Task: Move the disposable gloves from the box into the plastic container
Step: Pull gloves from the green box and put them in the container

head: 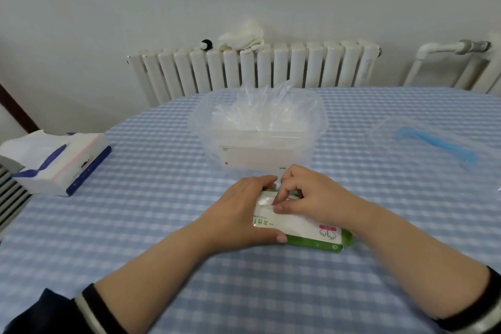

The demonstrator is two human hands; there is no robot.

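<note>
Plastic container (260,144) just behind box (303,228); tissue pack (59,163) left.

Box (303,228): flat, white top with green sides and glove print, lying on the worktop, nearest the viewer. Container (257,141): clear plastic tub, upright, open, just beyond the box. Gloves (260,114): thin clear film, crumpled inside the container, poking above its rim.
</note>
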